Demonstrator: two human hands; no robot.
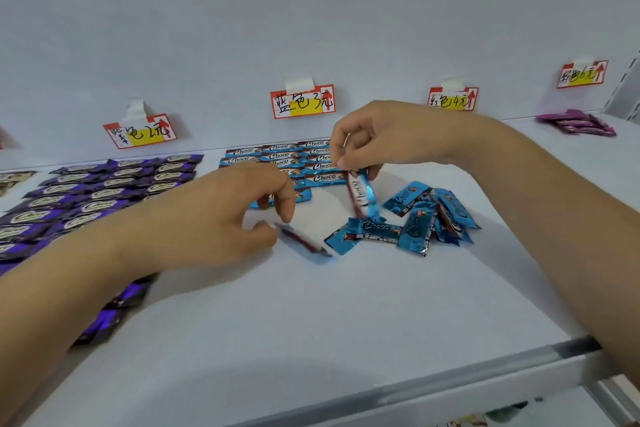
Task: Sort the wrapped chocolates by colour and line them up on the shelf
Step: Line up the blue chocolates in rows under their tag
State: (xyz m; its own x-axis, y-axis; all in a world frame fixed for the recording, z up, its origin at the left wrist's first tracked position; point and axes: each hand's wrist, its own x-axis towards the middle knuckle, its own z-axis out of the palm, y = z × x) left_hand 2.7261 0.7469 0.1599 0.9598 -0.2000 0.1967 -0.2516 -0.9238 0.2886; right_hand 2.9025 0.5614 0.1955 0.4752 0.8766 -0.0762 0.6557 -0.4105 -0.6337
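While hanging by its crimped top end from the right hand [360,142], tilting just above the shelf [311,322] between the blue rows [298,158] and the loose heap [419,218]: one blue chocolate [360,192], with the grip pinching it between thumb and fingertips. Pinching too with the left hand [242,215], thumb against forefinger on the near end of a second chocolate [304,241] lying edge-on on the shelf (blurred, so judging that contact rather than seeing it cleanly).

Judging the handling: weighing next to nothing, sliding easily in glossy foil, bending and crackling at the crimped fins while probably staying fairly stiff through the middle. Taking hold at a crimped end for lifting and turning; taking the long sides for squaring against a neighbour. Risking a snapped bar under a hard squeeze, and a wrapper skating off line on the smooth shelf under a careless nudge.

Crowding around: blue rows lying logo-up at the back below the blue tag [302,102], partly hidden by both hands. Purple rows [104,191] filling the left and running under the left forearm, so sitting within brushing range of it. Heap pieces overlapping askew just beside the dangling chocolate. Magenta packets [576,123] lying well apart at far right.
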